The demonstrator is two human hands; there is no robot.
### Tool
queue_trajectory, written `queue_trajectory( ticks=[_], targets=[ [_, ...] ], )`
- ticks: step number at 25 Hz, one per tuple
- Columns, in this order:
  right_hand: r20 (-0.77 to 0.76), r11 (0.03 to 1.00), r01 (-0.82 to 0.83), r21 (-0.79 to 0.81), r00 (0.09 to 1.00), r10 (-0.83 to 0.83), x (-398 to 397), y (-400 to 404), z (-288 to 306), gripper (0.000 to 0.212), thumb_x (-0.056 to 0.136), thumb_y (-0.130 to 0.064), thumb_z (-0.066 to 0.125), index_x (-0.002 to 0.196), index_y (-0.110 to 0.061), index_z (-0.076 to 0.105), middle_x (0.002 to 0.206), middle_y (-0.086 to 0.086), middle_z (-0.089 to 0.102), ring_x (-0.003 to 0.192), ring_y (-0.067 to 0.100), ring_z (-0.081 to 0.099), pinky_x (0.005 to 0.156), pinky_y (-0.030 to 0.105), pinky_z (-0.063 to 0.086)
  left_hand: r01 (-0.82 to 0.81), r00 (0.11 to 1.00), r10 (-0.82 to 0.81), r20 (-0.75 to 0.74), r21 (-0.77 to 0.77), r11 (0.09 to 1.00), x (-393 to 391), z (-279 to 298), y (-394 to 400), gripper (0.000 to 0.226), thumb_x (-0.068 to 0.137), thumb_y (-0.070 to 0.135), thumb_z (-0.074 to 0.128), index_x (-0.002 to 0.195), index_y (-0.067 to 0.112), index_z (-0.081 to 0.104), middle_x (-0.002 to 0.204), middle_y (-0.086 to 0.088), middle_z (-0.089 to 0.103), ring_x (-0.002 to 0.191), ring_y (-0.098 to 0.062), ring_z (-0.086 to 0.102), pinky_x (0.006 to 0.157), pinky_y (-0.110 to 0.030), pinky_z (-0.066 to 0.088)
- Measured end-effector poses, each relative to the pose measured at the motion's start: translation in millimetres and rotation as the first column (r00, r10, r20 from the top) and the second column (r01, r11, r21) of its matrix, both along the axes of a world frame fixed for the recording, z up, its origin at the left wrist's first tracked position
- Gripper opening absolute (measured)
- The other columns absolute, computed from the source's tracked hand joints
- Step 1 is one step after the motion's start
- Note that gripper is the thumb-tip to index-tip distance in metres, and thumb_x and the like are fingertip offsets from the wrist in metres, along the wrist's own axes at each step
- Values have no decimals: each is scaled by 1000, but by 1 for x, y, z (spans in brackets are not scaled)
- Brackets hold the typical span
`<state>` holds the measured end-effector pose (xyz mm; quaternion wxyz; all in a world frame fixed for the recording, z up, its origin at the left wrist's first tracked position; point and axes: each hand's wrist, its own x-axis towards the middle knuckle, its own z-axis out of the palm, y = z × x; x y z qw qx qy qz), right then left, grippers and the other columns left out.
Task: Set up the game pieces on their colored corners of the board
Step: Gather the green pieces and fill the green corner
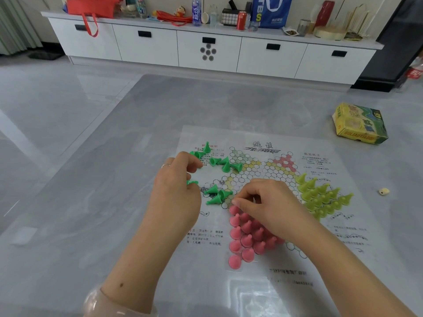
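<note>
Single head view: looks forward and down, close over the board [263, 179] on the surface [114, 202]; cabinet [206, 49] beyond.

Left hand [176, 186] curled, fingers bunched, ring on one finger. Right hand [267, 202] knuckles up, thumb & fingertips pinched low. Both forearms reach fwd.

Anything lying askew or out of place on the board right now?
Yes. The green pieces lie tipped on their sides, scattered loose at the board's left side, some over the printed text, not set in a corner. The pink pieces and yellow-green pieces stand upright in tidy triangles.
</note>
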<state>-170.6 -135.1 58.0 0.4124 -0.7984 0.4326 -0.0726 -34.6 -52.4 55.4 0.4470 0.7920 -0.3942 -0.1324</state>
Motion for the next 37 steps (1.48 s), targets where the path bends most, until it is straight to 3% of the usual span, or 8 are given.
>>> queue_trajectory(
  ticks=[4, 7, 11, 15, 18, 22, 31, 37],
  targets=[
    [8, 1000, -14, -14, 1000, 15, -1, 0, -2, 18, 85, -28, 59, 71, -22, 68, 71, 0, 69, 61, 23, 68, 55, 45, 57, 8, 998, -8, -59, 0, 1000, 0, 0, 0, 41, 79, -12, 39, 87, 28, 48, 94, 11, 50, 83, 0, 46, 62, -2, 37],
    [67, 999, -39, -30, 997, 41, -4, -2, -3, 19, 86, -28, 57, 74, -22, 70, 75, -5, 66, 64, 21, 67, 60, 43, 57, -37, 930, 5, -367, -81, 996, -1, 3, -2, 41, 81, -12, 41, 81, 28, 54, 87, 7, 57, 77, -5, 53, 65, -12, 42],
    [97, 965, 43, -257, 995, -18, -12, -21, -1, 18, 90, -24, 51, 97, -26, 67, 90, -15, 63, 80, -5, 55, 65, 6, 38, -361, 446, -45, -894, -226, 905, 12, 12, -2, 26, 87, -11, 38, 85, 6, 58, 87, -11, 59, 73, -16, 60, 60, -19, 56],
    [-48, 945, -44, -324, 998, 31, -10, -42, 12, 27, 87, -26, 56, 114, -28, 58, 114, -5, 59, 88, 2, 55, 72, 9, 38, -480, 160, -115, -980, -179, 859, 19, 14, 2, 20, 88, -6, 38, 91, 0, 57, 97, -18, 57, 86, -25, 61, 65, -27, 56],
    [-436, 902, -377, -211, 862, 259, 17, -54, 19, 72, 78, -49, 60, 139, -31, 27, 147, 1, 27, 130, 19, 35, 105, 36, 31, -472, 169, -84, -982, -155, 868, 22, 16, 4, 21, 88, -5, 38, 92, 1, 58, 97, -16, 57, 88, -24, 61, 68, -29, 52],
    [-659, 867, -496, -51, 669, 344, 38, -64, 24, 96, 70, -58, 64, 143, -32, 8, 153, 6, 8, 138, 29, 23, 111, 45, 26, -491, 180, -100, -979, -177, 853, 30, 17, 8, 22, 88, -4, 37, 90, 1, 58, 93, -14, 57, 84, -22, 60, 70, -28, 51],
    [-556, 859, -501, -107, 746, 366, 82, -25, 12, 100, 71, -43, 72, 144, -26, 6, 148, 4, 13, 129, 25, 36, 102, 38, 37, -512, 161, -124, -979, -190, 838, 37, 22, 13, 22, 88, -3, 36, 87, 2, 58, 89, -14, 57, 81, -21, 59, 72, -26, 51],
    [-393, 870, -441, -222, 857, 334, 103, -10, 0, 39, 79, -19, 63, 115, -18, 46, 110, 0, 34, 84, 16, 48, 66, 25, 38, -519, 154, -116, -981, -180, 836, 37, 23, 13, 23, 89, -2, 36, 86, 2, 58, 89, -13, 56, 82, -21, 58, 76, -27, 50]
  ],
)
